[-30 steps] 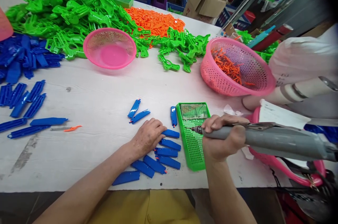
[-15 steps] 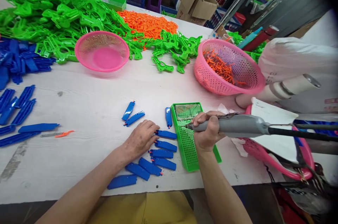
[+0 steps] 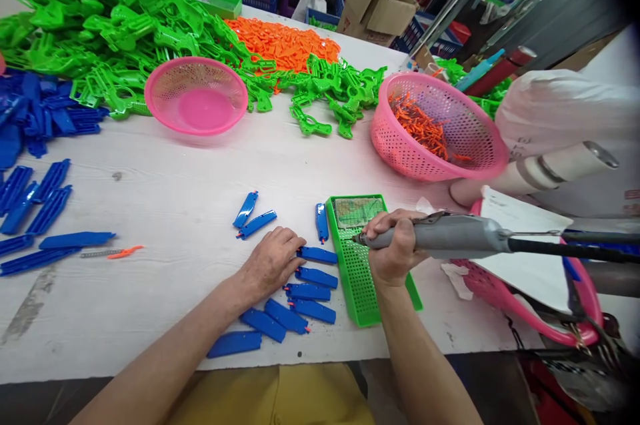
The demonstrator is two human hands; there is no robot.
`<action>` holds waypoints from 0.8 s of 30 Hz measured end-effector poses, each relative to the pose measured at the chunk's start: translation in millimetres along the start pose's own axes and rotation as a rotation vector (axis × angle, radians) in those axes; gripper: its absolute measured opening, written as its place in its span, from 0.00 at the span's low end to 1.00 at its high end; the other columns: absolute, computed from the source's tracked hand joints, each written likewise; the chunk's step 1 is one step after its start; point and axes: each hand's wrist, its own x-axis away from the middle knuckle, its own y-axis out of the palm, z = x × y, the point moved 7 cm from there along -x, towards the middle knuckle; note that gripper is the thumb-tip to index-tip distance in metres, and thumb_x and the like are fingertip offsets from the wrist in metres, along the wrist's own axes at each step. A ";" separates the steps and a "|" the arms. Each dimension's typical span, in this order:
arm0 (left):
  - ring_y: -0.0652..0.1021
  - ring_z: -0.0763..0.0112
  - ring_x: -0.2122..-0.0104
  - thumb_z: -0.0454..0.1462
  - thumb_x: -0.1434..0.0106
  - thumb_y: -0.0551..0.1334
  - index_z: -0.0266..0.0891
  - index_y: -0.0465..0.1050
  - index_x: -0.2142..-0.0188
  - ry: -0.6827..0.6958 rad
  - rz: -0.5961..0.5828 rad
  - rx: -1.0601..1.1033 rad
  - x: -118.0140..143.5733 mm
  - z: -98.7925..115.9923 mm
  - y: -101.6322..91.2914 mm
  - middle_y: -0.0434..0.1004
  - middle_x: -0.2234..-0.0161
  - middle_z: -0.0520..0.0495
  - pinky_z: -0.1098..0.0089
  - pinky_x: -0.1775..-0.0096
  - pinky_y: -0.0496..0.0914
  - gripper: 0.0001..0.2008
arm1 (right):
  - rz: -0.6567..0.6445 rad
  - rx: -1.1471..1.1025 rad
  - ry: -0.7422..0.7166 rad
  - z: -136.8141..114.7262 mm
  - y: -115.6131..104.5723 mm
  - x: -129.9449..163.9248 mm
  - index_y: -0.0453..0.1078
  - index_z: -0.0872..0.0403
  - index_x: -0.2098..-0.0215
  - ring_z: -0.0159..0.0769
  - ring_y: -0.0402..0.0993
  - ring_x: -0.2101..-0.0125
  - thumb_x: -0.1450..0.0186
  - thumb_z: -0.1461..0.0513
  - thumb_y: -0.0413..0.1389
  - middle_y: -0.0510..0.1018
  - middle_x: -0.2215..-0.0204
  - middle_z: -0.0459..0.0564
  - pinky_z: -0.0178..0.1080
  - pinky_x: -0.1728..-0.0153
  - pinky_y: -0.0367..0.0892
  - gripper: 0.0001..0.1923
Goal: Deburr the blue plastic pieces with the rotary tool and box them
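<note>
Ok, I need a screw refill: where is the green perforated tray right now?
In the head view the green perforated tray lies near the table's front edge, under the right hand, just right of the blue parts.

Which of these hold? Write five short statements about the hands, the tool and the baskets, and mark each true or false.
1. The right hand grips a grey power screwdriver. True.
2. The left hand holds an orange part in the air. False: it rests palm down on the blue pieces on the table.
3. The screwdriver's tip is over the green perforated tray. True.
4. The pink basket on the right is filled with blue parts. False: it holds orange parts.
5. The pink basket near the green pile is stacked with green parts. False: nothing shows inside it.
</note>
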 end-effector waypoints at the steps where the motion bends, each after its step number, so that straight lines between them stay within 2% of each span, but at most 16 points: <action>1: 0.74 0.60 0.57 0.35 0.29 0.61 0.39 0.70 0.51 0.000 0.003 -0.001 -0.1 -0.2 0.4 0.75 0.57 0.44 0.59 0.55 0.72 0.08 | 0.007 -0.002 0.000 -0.6 -1.3 -0.7 0.63 0.52 0.73 0.27 0.64 0.85 0.36 0.58 0.59 0.65 0.83 0.36 0.34 0.82 0.65 0.11; 6: 0.73 0.60 0.58 0.35 0.29 0.62 0.38 0.72 0.54 -0.002 0.013 -0.007 -0.9 -0.1 2.9 0.74 0.58 0.44 0.59 0.55 0.71 0.05 | 0.037 -0.034 -0.056 -19.7 -4.7 -4.4 0.66 0.51 0.68 0.28 0.64 0.86 0.36 0.57 0.57 0.67 0.82 0.36 0.35 0.83 0.64 0.07; 11: 0.73 0.60 0.58 0.35 0.30 0.63 0.38 0.73 0.55 -0.017 0.003 -0.030 -1.3 -0.2 4.0 0.74 0.58 0.44 0.60 0.55 0.70 0.05 | -0.099 -0.128 -0.001 -36.0 21.5 7.8 0.67 0.51 0.67 0.27 0.63 0.86 0.35 0.56 0.56 0.68 0.80 0.37 0.35 0.83 0.64 0.08; 17: 0.73 0.60 0.58 0.36 0.30 0.63 0.39 0.73 0.56 -0.029 -0.006 -0.042 -1.8 0.3 5.6 0.74 0.59 0.45 0.60 0.55 0.70 0.04 | -0.204 -0.148 0.086 -24.0 50.9 32.8 0.65 0.49 0.66 0.27 0.64 0.85 0.35 0.53 0.58 0.67 0.80 0.36 0.34 0.84 0.65 0.10; 24: 0.73 0.60 0.58 0.36 0.30 0.63 0.39 0.73 0.57 -0.043 -0.015 -0.037 -1.8 1.5 5.7 0.74 0.59 0.44 0.60 0.56 0.70 0.03 | -0.228 -0.145 0.102 -13.4 55.9 38.5 0.66 0.49 0.65 0.27 0.64 0.84 0.34 0.55 0.57 0.68 0.79 0.36 0.35 0.82 0.66 0.07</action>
